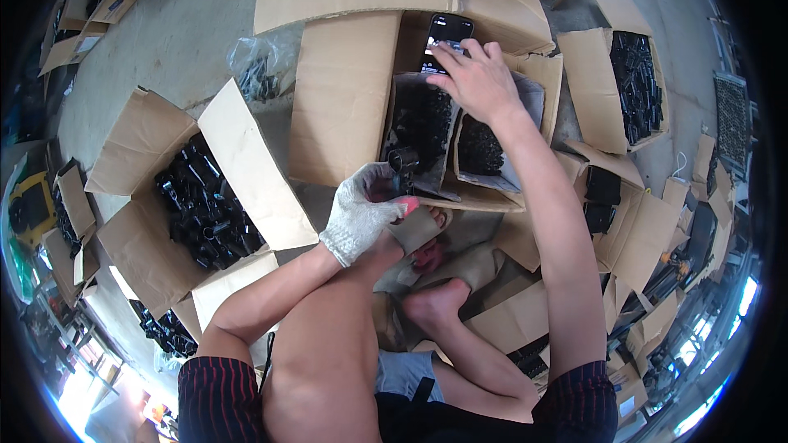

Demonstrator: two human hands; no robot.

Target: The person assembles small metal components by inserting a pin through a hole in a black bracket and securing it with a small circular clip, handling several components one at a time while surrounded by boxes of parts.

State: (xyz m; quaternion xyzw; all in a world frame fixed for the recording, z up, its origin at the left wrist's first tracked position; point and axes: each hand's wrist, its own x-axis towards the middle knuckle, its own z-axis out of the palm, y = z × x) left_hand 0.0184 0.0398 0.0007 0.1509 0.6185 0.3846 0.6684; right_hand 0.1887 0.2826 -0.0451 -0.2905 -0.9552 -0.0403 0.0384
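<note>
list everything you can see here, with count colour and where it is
smartphone: one, black with lit screen, propped on cardboard at top centre
black part: one, black, pinched in the left hand
small boxes of black parts: two, grey with black contents, side by side under the phone
large carton: one, brown, full of black parts, at left
carton at right: one, brown, black parts inside, upper right
plastic bag: one, clear, dark parts inside, on the floor upper left
flat cardboard: several brown sheets, centre
left hand: one, grey knit glove, holding the black part
right hand: one, bare, fingers on the smartphone screen
</note>
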